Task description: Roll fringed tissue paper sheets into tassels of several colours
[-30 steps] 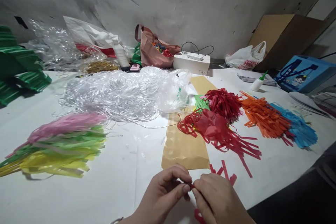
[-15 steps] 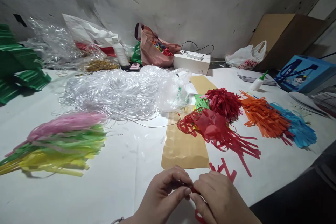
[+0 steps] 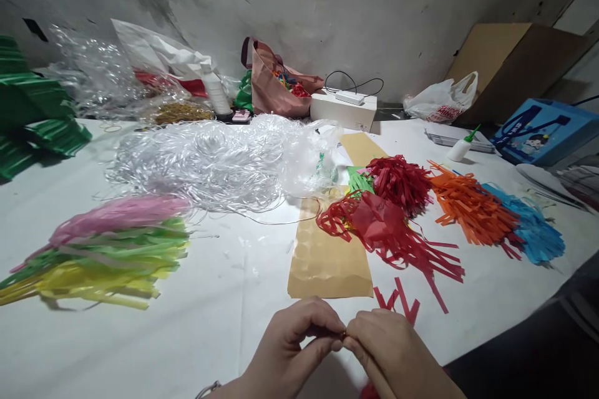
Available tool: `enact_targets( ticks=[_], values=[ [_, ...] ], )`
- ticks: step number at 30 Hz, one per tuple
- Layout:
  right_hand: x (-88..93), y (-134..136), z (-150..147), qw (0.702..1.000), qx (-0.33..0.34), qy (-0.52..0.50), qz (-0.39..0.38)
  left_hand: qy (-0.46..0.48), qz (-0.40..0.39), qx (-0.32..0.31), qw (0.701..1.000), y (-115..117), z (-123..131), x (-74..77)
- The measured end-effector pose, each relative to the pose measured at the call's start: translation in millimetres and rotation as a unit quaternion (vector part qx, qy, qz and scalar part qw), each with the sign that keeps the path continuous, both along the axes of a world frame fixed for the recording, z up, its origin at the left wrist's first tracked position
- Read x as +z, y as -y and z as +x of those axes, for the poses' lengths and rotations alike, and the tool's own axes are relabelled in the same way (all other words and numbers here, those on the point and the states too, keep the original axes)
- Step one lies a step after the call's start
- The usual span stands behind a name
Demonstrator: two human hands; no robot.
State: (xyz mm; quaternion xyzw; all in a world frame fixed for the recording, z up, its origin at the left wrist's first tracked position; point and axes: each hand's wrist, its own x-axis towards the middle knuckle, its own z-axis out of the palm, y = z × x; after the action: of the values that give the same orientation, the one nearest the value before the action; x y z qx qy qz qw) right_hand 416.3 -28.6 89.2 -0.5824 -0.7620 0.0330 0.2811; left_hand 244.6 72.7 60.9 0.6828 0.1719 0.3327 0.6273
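My left hand (image 3: 299, 343) and my right hand (image 3: 390, 343) meet at the table's near edge, fingertips pinched together. Between them is a red paper strip, mostly hidden by the fingers. Some red paper (image 3: 369, 391) hangs below my right hand. Just beyond the hands, a tan paper sheet (image 3: 330, 268) lies flat. A loose bundle of red paper fringe (image 3: 388, 224) rests partly over its right side, and a few short red strips (image 3: 397, 302) lie close to my right hand.
Pink, green and yellow fringe tassels (image 3: 107, 243) lie at left. Clear plastic string (image 3: 206, 162) is heaped mid-table. Dark red (image 3: 400, 184), orange (image 3: 472, 202) and blue tassels (image 3: 531, 224) lie right, near a glue bottle (image 3: 461, 146). A pink bag (image 3: 276, 84) and white box (image 3: 344, 109) stand behind.
My fingers have turned slightly, covering more of the red strip at the pinch. The red paper beneath my right hand has shifted lower and to the right.
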Motion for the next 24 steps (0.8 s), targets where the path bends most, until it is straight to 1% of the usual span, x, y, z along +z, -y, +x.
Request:
enact_targets(
  ticks=[3,7,9,12,14,16,18,21,24],
  values=[
    [1.9,1.6,1.9,0.999,0.012,0.01,-0.049,-0.003,0.022,0.007,1.0,-1.1,0.0,-1.3],
    [3.8,3.2,4.0,0.997,0.028,0.031,-0.058,0.004,0.02,0.01,1.0,-0.1,0.9,-3.4],
    [2.6,3.1,5.1,0.997,0.027,0.019,-0.063,0.001,0.015,0.005,1.0,0.2,1.5,-2.8],
    [-1.2,1.9,6.9,0.994,0.036,-0.046,-0.091,-0.009,0.0,-0.001,1.0,0.1,1.9,-0.5],
    [-3.2,1.6,7.7,0.987,0.037,-0.107,-0.112,-0.016,-0.031,0.0,0.999,0.2,1.5,0.4],
    [-3.9,2.7,7.8,0.978,0.013,-0.164,-0.129,-0.021,-0.072,0.003,0.997,0.7,0.9,0.1],
    [-4.0,5.2,7.1,0.969,-0.018,-0.198,-0.144,-0.024,-0.105,0.005,0.994,1.4,0.6,-0.9],
    [-6.0,8.8,4.6,0.972,-0.031,-0.194,-0.128,-0.023,-0.122,0.002,0.992,2.7,1.4,-2.1],
    [-11.4,9.7,0.6,0.982,-0.022,-0.176,-0.066,-0.026,-0.096,-0.006,0.995,3.9,2.4,-1.9]
  ],
)
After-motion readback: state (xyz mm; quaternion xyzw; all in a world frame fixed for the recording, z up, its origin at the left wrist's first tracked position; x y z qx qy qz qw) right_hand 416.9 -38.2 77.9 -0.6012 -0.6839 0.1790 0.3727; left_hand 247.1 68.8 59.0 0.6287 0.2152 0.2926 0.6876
